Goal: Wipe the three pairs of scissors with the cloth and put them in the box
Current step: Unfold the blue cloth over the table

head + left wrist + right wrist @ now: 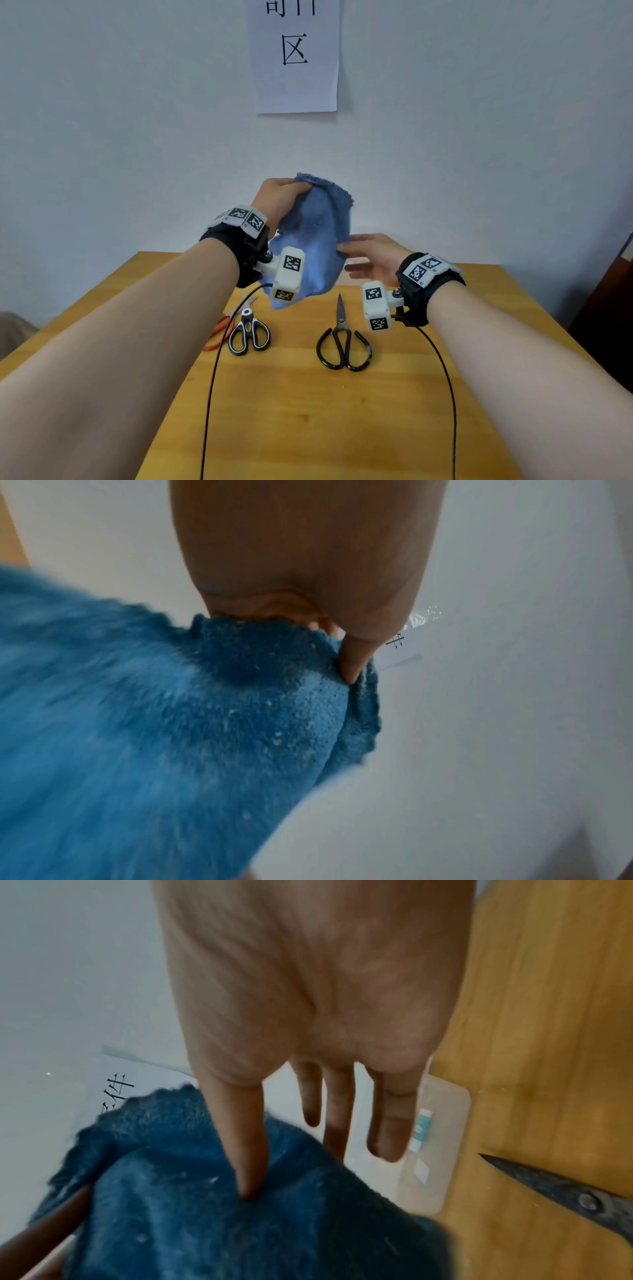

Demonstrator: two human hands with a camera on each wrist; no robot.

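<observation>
- The left hand [281, 200] holds the blue cloth [315, 240] up above the worktop [308, 411], its fingers [352, 658] curled over the top edge and pinching it, so the cloth hangs free.
- The right hand [371, 258] is at the cloth's right edge with straight, relaxed fingers [246, 1150]; in the right wrist view the foremost digit presses into the fabric while the other fingers stand clear of it. It grips nothing.
- All three pairs lie on the worktop untouched: the black scissors [343, 342] under the right wrist, the black-and-white scissors [249, 334] under the left, and the orange-handled scissors [219, 329] just beside those, partly hidden by the left forearm.
- The box [435, 1150] shows only in the right wrist view, a pale translucent container by the wall beyond the fingers.
- I judge the step in hand to be readying the cloth before the first wipe. Doing it well means spreading or folding it into a pad across one palm, so a thick layer sits between skin and blade.
- The black scissors lie nearest the free hand, tip pointing away, so lifting them by the handles looks the safest start.
- Wipe from pivot to tip along the closed blades, never towards the edge.
</observation>
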